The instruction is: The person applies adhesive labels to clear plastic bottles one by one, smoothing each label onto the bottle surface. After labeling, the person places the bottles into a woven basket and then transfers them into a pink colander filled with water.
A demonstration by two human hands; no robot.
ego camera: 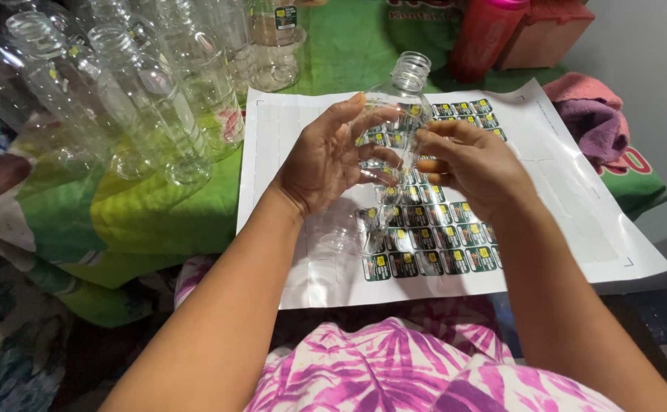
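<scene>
Evidently both hands grasp one clear plastic bottle (391, 145), tilted neck-away above the sticker sheet's (577, 229) middle: the left hand (326, 160) cradles its body, steadying it, while the right hand's (470, 164) fingertips press its side. More empty bottles (143, 99) crowd the green cloth's (158, 214) left edge.

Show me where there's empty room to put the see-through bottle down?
The white sticker sheet is bare at its right part, between the small green stickers and the pink cloth, and along its left strip beside the cluster of clear plastic bottles. That bottle cluster on the green cloth is crowded. Both hands hold the clear bottle.
</scene>
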